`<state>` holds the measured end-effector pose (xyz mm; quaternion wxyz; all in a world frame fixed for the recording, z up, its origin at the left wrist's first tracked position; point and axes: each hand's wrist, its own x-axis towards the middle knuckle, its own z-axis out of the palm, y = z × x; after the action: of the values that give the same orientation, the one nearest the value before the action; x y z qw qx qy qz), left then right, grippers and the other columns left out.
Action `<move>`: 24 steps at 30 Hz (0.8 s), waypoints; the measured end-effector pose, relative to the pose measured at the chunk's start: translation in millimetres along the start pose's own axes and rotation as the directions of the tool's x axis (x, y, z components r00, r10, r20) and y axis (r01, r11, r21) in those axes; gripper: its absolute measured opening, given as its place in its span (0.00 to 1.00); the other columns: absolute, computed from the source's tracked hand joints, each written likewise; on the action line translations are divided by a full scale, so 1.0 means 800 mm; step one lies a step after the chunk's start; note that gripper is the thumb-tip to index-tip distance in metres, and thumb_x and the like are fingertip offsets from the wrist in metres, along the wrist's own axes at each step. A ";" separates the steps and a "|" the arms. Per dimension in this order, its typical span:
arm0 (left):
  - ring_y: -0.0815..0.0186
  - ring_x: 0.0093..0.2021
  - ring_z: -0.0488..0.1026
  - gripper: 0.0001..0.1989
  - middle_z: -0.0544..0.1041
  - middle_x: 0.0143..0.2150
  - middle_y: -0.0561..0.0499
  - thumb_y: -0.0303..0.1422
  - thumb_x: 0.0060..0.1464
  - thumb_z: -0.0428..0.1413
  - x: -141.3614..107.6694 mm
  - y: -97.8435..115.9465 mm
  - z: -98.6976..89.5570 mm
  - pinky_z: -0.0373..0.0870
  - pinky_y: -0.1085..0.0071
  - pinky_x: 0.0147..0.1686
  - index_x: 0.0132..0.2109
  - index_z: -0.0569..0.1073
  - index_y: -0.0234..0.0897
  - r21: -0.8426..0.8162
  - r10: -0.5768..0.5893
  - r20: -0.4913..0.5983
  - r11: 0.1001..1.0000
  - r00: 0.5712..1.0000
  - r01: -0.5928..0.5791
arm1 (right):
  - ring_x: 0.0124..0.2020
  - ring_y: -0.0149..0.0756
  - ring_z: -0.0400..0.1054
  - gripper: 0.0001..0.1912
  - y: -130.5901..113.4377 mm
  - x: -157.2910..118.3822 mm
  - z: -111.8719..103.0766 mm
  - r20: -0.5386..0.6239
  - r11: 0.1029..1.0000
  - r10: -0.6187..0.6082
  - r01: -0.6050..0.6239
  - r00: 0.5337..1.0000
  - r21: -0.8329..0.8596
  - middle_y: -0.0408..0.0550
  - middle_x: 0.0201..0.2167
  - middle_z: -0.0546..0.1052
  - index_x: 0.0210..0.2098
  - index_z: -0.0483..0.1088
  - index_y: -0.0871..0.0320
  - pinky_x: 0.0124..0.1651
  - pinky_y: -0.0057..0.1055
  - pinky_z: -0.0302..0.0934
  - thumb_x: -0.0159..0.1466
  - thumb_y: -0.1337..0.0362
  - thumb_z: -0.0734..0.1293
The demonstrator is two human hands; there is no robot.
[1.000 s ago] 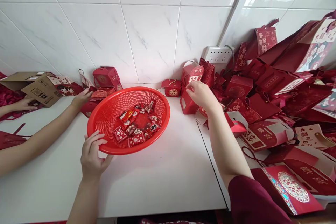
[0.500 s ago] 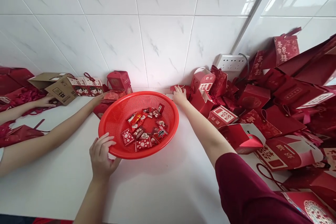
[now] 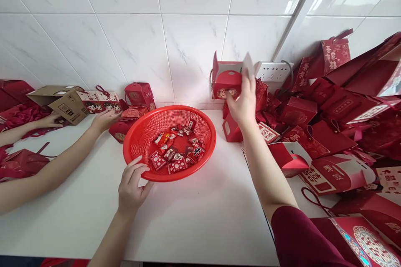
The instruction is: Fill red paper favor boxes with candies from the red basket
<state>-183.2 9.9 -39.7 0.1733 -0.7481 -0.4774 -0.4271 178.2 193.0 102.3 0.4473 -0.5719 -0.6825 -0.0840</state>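
Observation:
My left hand (image 3: pixel 133 185) grips the near-left rim of a round red plastic basket (image 3: pixel 142 135), thumb below and fingers over the edge. Several wrapped candies (image 3: pixel 175 150) in red and white packaging lie in the bottom of the basket. Up near the tiled wall, my right hand (image 3: pixel 246 104) is closed on a red gift box (image 3: pixel 227 81), its top flaps standing up. This box is held above the table, over other red boxes, and part of it is hidden behind the hand.
Red gift boxes (image 3: pixel 300 112) are heaped along the right, beside a white power strip (image 3: pixel 272 71). At left, another person's hand (image 3: pixel 105 121) is by small boxes (image 3: pixel 125 127); a further hand (image 3: pixel 50 121) is near a brown box (image 3: pixel 70 106). The table (image 3: pixel 188 225) is white.
My right hand has taken up a red gift box by the wall and raised it, moving right. The basket has shifted slightly right in view, with my left hand still on it.

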 end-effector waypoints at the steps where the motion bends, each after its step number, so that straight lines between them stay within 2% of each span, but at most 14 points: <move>1: 0.49 0.57 0.74 0.12 0.76 0.44 0.44 0.28 0.57 0.61 0.002 0.004 0.002 0.73 0.51 0.57 0.48 0.73 0.41 0.004 -0.005 0.014 1.000 1.000 0.005 | 0.75 0.51 0.39 0.42 -0.003 -0.008 -0.017 -0.036 1.000 0.016 -0.015 0.999 0.007 0.56 0.74 0.46 0.76 0.30 0.54 0.67 0.54 0.57 0.70 0.60 0.57; 4: 0.50 0.57 0.74 0.10 0.77 0.45 0.44 0.30 0.58 0.59 0.016 0.012 0.011 0.72 0.54 0.57 0.47 0.72 0.40 0.057 -0.021 0.075 0.998 0.997 0.017 | 0.74 0.54 0.44 0.41 -0.010 -0.035 -0.063 -0.081 0.994 0.097 -0.093 0.992 0.060 0.55 0.74 0.47 0.76 0.33 0.50 0.62 0.54 0.64 0.70 0.57 0.58; 8: 0.49 0.56 0.74 0.06 0.77 0.44 0.45 0.33 0.59 0.58 0.046 0.010 0.027 0.70 0.54 0.56 0.44 0.72 0.40 0.136 -0.090 0.174 0.988 0.981 0.067 | 0.70 0.52 0.56 0.40 -0.012 -0.068 -0.113 -0.090 0.940 0.141 -0.105 0.986 0.326 0.53 0.73 0.52 0.74 0.45 0.46 0.58 0.45 0.70 0.68 0.52 0.64; 10: 0.48 0.58 0.72 0.06 0.76 0.45 0.44 0.34 0.60 0.57 0.062 0.002 0.036 0.69 0.53 0.58 0.44 0.72 0.40 0.115 -0.125 0.217 0.988 0.968 0.101 | 0.66 0.52 0.62 0.39 -0.009 -0.085 -0.132 -0.033 0.880 0.141 -0.110 0.989 0.463 0.52 0.70 0.59 0.72 0.51 0.46 0.57 0.46 0.72 0.66 0.49 0.66; 13: 0.48 0.62 0.68 0.06 0.75 0.46 0.43 0.35 0.61 0.56 0.081 -0.019 0.049 0.66 0.51 0.61 0.44 0.72 0.40 0.037 -0.142 0.264 0.990 0.954 0.137 | 0.59 0.53 0.70 0.38 -0.007 -0.111 -0.151 0.169 0.772 0.119 -0.198 0.978 0.604 0.51 0.63 0.69 0.70 0.57 0.45 0.54 0.49 0.74 0.64 0.46 0.69; 16: 0.48 0.64 0.66 0.08 0.74 0.47 0.43 0.36 0.60 0.56 0.094 -0.039 0.058 0.65 0.50 0.62 0.45 0.72 0.40 -0.019 -0.142 0.319 0.988 0.937 0.156 | 0.54 0.51 0.75 0.39 -0.009 -0.136 -0.161 0.398 0.673 0.043 -0.321 0.916 0.667 0.49 0.62 0.72 0.68 0.60 0.44 0.52 0.49 0.76 0.61 0.48 0.73; 18: 0.49 0.65 0.65 0.09 0.74 0.50 0.43 0.36 0.59 0.56 0.098 -0.048 0.061 0.64 0.50 0.63 0.46 0.72 0.39 -0.038 -0.152 0.325 0.984 0.934 0.173 | 0.52 0.49 0.75 0.38 -0.012 -0.153 -0.162 0.500 0.636 -0.019 -0.375 0.866 0.674 0.48 0.63 0.70 0.68 0.60 0.43 0.53 0.48 0.76 0.62 0.52 0.74; 21: 0.49 0.66 0.63 0.10 0.73 0.54 0.42 0.36 0.60 0.55 0.102 -0.060 0.061 0.61 0.50 0.65 0.47 0.72 0.39 -0.041 -0.147 0.314 0.985 0.938 0.168 | 0.55 0.49 0.74 0.38 -0.016 -0.179 -0.155 0.545 0.661 -0.068 -0.372 0.836 0.652 0.49 0.66 0.68 0.70 0.58 0.43 0.55 0.49 0.75 0.64 0.56 0.72; 24: 0.49 0.66 0.63 0.11 0.72 0.57 0.42 0.36 0.61 0.54 0.105 -0.069 0.059 0.61 0.49 0.65 0.48 0.73 0.40 -0.004 -0.129 0.355 0.990 0.926 0.140 | 0.61 0.50 0.69 0.37 -0.021 -0.203 -0.131 0.560 0.730 -0.158 -0.285 0.813 0.621 0.48 0.68 0.66 0.70 0.56 0.43 0.58 0.50 0.73 0.65 0.60 0.71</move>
<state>-193.2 115.3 -7.7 0.0437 -0.7807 -0.5446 -0.3034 208.5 7.3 55.7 0.3982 -0.3895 -0.7458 0.3653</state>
